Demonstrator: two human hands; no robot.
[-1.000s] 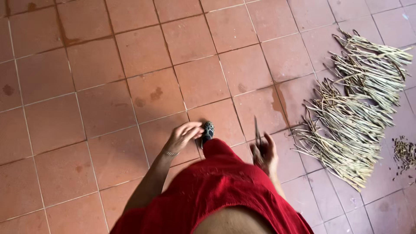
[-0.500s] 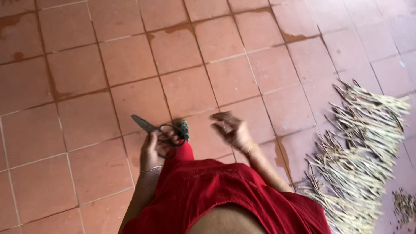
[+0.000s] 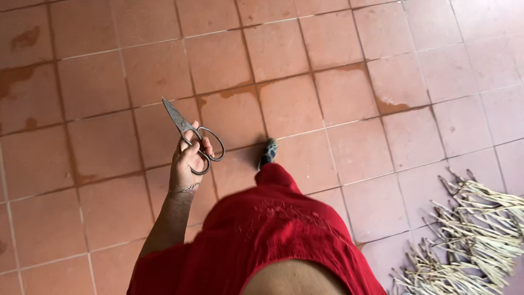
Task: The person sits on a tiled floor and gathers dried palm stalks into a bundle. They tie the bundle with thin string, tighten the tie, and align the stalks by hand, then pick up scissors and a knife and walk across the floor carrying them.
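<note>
My left hand (image 3: 188, 159) is raised in front of me and grips a pair of dark metal scissors (image 3: 192, 134) by the handle loops, blades closed and pointing up and to the left. My right hand is out of view. I wear a red garment (image 3: 262, 240), and one foot in a dark shoe (image 3: 268, 153) steps forward on the terracotta tiles (image 3: 305, 93).
A pile of dry straw-coloured plant stalks (image 3: 469, 235) lies on the floor at the lower right. The tiled floor shows darker stains along some grout lines, towards the upper left and centre.
The scissors went from my right hand to my left, which now lifts them higher. My right hand has dropped out of view. The stalk pile has slid towards the lower right as I walk.
</note>
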